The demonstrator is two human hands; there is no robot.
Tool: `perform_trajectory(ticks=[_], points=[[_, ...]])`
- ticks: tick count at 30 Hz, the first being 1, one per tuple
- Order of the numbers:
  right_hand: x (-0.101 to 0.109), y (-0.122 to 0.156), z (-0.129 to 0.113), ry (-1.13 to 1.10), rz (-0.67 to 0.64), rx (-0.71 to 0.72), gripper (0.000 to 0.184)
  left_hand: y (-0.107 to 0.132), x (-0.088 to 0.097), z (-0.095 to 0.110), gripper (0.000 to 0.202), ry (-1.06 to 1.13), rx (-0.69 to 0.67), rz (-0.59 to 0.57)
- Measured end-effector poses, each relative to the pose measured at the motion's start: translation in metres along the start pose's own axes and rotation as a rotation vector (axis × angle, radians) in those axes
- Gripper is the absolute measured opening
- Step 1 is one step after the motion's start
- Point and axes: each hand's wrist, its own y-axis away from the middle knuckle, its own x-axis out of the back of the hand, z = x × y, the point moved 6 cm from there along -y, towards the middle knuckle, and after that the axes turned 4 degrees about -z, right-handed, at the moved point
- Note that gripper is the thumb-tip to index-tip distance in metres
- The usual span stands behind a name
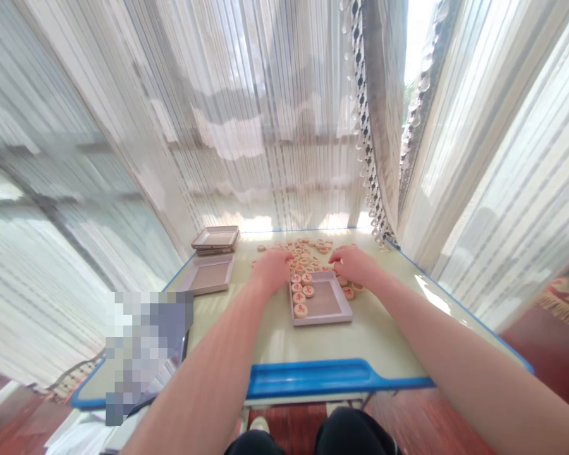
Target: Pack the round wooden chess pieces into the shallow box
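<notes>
A shallow grey tray [334,315] lies in the middle of the pale table [384,341]. Several round wooden game pieces [300,298] with red marks stand in a column along its left side. More loose pieces [308,245] are scattered beyond the tray. My left hand [271,268] rests palm down at the tray's far left corner, fingers curled over the pieces there. My right hand [353,264] lies at the tray's far right corner, fingers bent onto the scattered pieces. What either hand grips is hidden.
A second grey tray [208,275] lies to the left, with two stacked trays [215,239] behind it. The table has a blue rim [322,378]. Sheer curtains [265,126] hang close behind and on both sides. A blurred object [145,347] sits at the near left.
</notes>
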Motion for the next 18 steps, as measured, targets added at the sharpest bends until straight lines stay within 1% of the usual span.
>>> perform_trajectory(ticks=[2, 6, 8, 10, 13, 15, 18], points=[[0.006, 0.004, -0.006, 0.034, 0.006, 0.059, 0.026, 0.000, 0.002, 0.000, 0.035, 0.010, 0.015, -0.004], [0.005, 0.008, -0.009, 0.080, -0.128, 0.112, 0.024, 0.000, 0.002, 0.000, 0.034, -0.009, 0.021, -0.026], [0.004, 0.007, -0.008, 0.064, -0.163, 0.127, 0.024, 0.000, 0.000, 0.000, 0.034, -0.031, 0.004, -0.041], [0.005, 0.007, -0.006, 0.051, -0.155, 0.136, 0.023, -0.001, -0.001, -0.002, 0.035, -0.050, 0.004, -0.059], [0.006, 0.005, -0.001, 0.064, -0.131, 0.099, 0.020, -0.001, -0.002, -0.010, 0.041, -0.037, 0.081, -0.074], [0.008, 0.005, 0.002, 0.061, -0.120, 0.070, 0.022, 0.000, -0.003, -0.016, 0.043, -0.012, 0.138, -0.090], [0.006, 0.005, 0.001, 0.046, -0.146, 0.082, 0.026, 0.001, -0.004, -0.019, 0.041, 0.005, 0.164, -0.111]])
